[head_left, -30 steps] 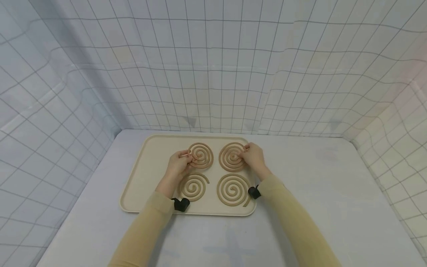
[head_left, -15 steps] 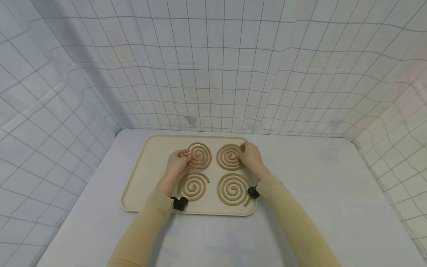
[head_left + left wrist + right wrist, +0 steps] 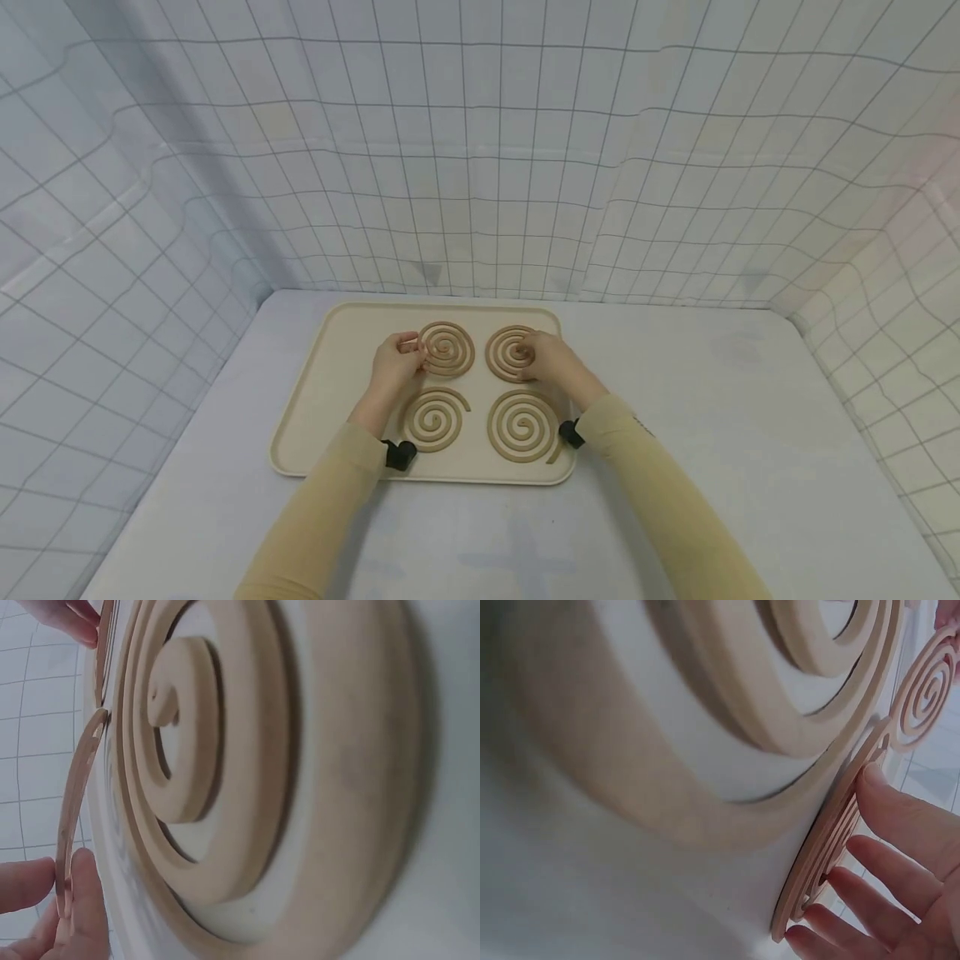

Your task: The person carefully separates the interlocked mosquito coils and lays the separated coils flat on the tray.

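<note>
Near the left middle of the cream tray [image 3: 330, 392], my left hand [image 3: 396, 360] pinches the left edge of a pinkish-brown flat spiral coil [image 3: 446, 348] between thumb and fingers. This coil stands tilted off the tray in the left wrist view. My right hand [image 3: 551, 358] covers the right part of a second pinkish-brown spiral coil [image 3: 492, 357] at the back right. In the right wrist view its thumb and fingers are spread, fairly straight, with fingertips touching that coil [image 3: 829, 832], which lies low against the tray.
Two tan spiral coils lie on the tray's near side: a left one [image 3: 433, 423] and a right one [image 3: 522, 423] with its outer end sticking out. The tray rests on a white table [image 3: 720, 400]. Gridded white cloth walls [image 3: 465, 192] enclose the back and sides.
My right hand has gone from pinching the right coil's edge to lying over it with fingers spread. That coil shifted slightly left and lower. My left hand moved slightly left with its coil.
</note>
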The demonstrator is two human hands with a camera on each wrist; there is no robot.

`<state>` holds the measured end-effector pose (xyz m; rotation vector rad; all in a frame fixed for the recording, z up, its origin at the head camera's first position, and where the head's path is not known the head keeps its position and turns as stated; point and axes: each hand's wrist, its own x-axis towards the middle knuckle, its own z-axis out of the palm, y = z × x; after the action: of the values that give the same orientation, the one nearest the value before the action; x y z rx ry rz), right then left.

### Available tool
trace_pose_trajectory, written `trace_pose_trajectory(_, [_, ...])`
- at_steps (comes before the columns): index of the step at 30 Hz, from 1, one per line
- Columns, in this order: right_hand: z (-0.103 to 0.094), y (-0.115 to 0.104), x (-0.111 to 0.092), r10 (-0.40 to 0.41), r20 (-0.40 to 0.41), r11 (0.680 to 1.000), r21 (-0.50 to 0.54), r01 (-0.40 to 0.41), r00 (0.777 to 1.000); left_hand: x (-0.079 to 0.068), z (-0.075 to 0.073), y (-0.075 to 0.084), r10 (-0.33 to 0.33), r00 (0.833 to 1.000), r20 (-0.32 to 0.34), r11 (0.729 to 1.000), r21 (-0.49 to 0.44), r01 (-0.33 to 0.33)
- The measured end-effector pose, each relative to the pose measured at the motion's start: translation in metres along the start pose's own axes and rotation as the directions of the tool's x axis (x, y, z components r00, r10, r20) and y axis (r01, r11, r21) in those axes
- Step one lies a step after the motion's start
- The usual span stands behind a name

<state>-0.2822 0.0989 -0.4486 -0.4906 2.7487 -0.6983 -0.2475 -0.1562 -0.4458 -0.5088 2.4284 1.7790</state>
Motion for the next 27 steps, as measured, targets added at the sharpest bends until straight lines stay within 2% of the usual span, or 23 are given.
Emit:
trace_pose_trajectory(4, [0.0, 0.001, 0.0, 0.01, 0.016, 1.0, 0.007, -0.01, 1.0, 0.0, -0.003, -0.001, -0.001, 1.0, 0.019, 1.0, 0.03, 0.001])
trace_pose_trajectory(7, [0.001, 0.001, -0.001, 0.011, 0.016, 1.0, 0.017, -0.011, 1.0, -0.001, -0.006, -0.003, -0.01, 0.999, 0.038, 0.994, 0.112, 0.006])
trace_pose_trajectory(10, [0.001, 0.001, -0.002, 0.009, 0.014, 0.999, 0.033, -0.009, 1.0, -0.003, -0.009, -0.004, -0.013, 0.999, 0.046, 0.978, 0.206, 0.003])
trace_pose_trajectory(13, [0.003, 0.002, -0.001, 0.01, 0.008, 0.998, 0.057, -0.01, 1.0, -0.003, -0.011, -0.005, -0.009, 0.999, 0.038, 0.965, 0.262, -0.002])
trace_pose_trajectory(20, [0.004, 0.005, 0.0, 0.009, -0.012, 0.995, 0.095, -0.008, 1.0, -0.001, -0.012, -0.007, 0.003, 0.998, 0.061, 0.946, 0.325, -0.023])
trace_pose_trajectory(27, [0.004, 0.006, -0.002, 0.024, -0.004, 0.988, 0.154, -0.023, 1.0, 0.008, -0.013, -0.014, 0.021, 0.997, 0.08, 0.904, 0.425, -0.053])
